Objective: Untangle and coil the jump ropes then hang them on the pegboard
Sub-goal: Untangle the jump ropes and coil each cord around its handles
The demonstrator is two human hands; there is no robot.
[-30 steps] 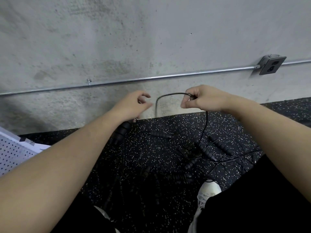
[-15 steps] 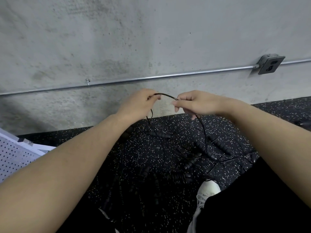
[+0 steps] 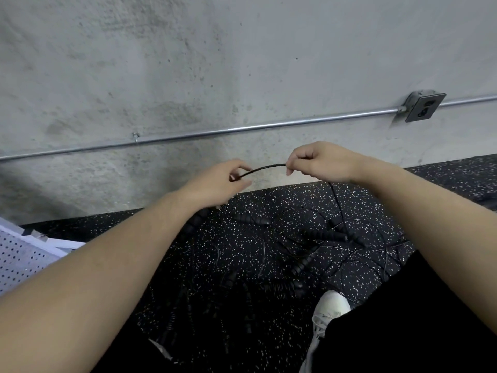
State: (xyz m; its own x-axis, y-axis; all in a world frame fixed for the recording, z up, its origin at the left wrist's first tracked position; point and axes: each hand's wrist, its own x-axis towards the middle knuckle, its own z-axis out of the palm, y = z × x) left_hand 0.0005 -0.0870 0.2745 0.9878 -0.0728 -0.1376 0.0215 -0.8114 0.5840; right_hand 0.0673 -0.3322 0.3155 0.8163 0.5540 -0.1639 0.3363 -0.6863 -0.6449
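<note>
A thin black jump rope (image 3: pixel 265 168) spans between my two hands above the floor. My left hand (image 3: pixel 219 181) pinches one end of that span, and a black ribbed handle (image 3: pixel 195 224) hangs below this hand. My right hand (image 3: pixel 318 161) pinches the other end; from it the cord drops to a tangle of black ropes and ribbed handles (image 3: pixel 304 254) on the speckled floor. A white pegboard (image 3: pixel 20 261) lies at the left edge, partly hidden by my left forearm.
A concrete wall with a metal conduit (image 3: pixel 242 129) and an outlet box (image 3: pixel 423 106) stands right behind the hands. Black speckled rubber flooring (image 3: pixel 443 173) runs along the wall. My white shoe (image 3: pixel 332 308) and dark-clothed legs are below the tangle.
The hands came together, then drew apart a little, and now a short length of cord is stretched between them. The right hand has risen slightly.
</note>
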